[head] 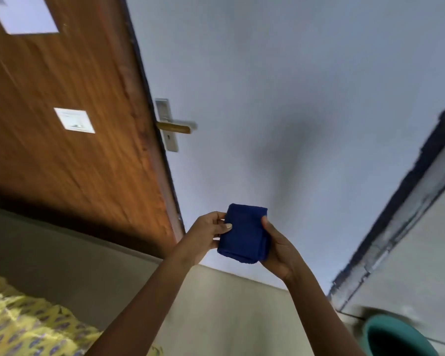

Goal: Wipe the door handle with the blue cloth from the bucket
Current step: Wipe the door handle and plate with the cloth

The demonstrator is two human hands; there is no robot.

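Observation:
A folded dark blue cloth (244, 233) is held up in front of me between both hands. My left hand (206, 235) grips its left edge with thumb on top. My right hand (278, 249) cups its right side and bottom. The door handle (176, 127), a brass-and-silver lever on a silver plate, sticks out from the edge of the brown wooden door (70, 104), up and to the left of the cloth and well apart from it. The teal bucket (396, 337) sits at the bottom right, only partly in view.
A pale wall (293, 86) fills the middle, with a dark shadow on it. White paper signs (73, 120) are stuck on the door. Beige floor tiles (229, 317) lie below. A yellow patterned fabric (23, 322) shows at the bottom left. A dark-edged frame (409, 201) runs along the right.

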